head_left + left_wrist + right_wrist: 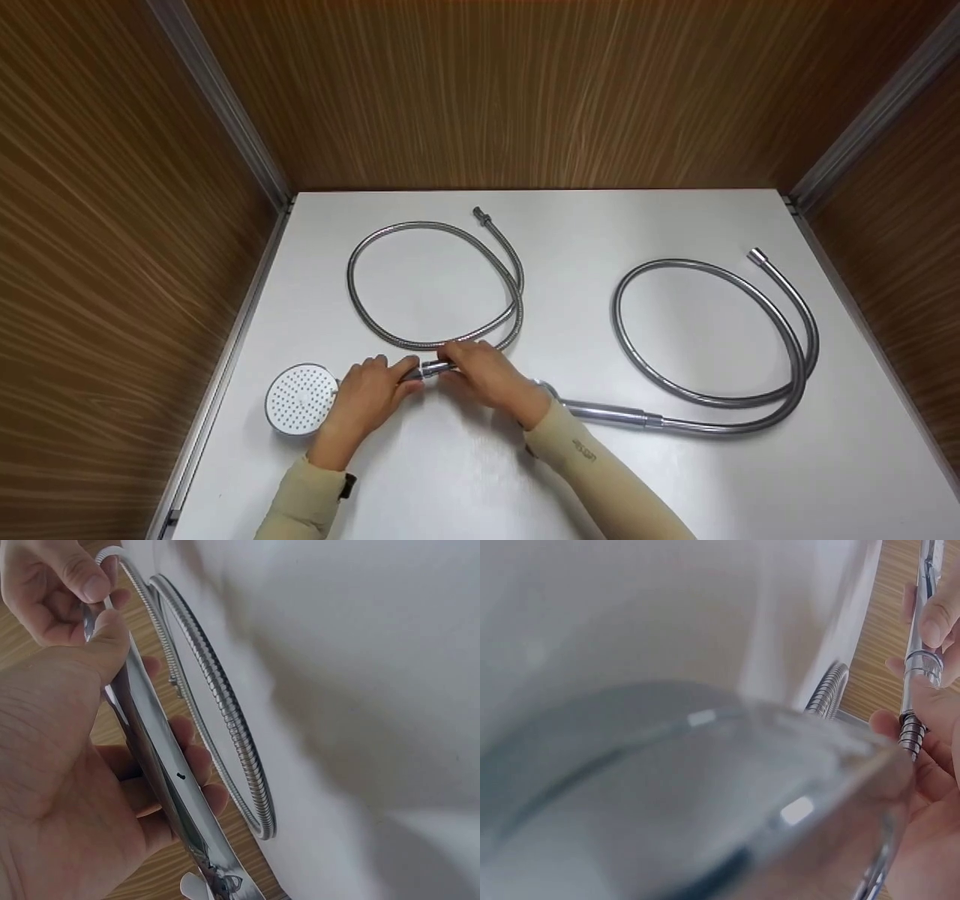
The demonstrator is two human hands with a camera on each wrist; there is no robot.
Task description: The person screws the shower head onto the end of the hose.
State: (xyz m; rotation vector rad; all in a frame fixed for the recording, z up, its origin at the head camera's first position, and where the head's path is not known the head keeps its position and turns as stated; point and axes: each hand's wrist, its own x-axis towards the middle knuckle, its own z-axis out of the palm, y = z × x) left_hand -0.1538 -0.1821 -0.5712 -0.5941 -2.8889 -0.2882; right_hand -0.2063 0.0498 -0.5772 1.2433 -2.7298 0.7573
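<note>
A hand shower (301, 400) with a round white spray face lies at the left, its face up. My left hand (367, 394) grips its chrome handle (178, 765), fingers wrapped round it in the left wrist view. My right hand (487, 371) holds the chrome end fitting (922, 669) of a ribbed metal shower hose (420, 225), with thumb and fingers round it. Fitting and handle end meet in line between the two hands. The rest of this hose loops on the white table behind the hands, its other end fitting (481, 215) lying free at the back.
A second hand shower (611, 414) lies at the right, its head partly hidden by my right forearm and looming blurred in the right wrist view. Its smooth grey hose (679, 262) loops to a free end (757, 256). Wood-grain panels (480, 97) wall the white table (570, 225).
</note>
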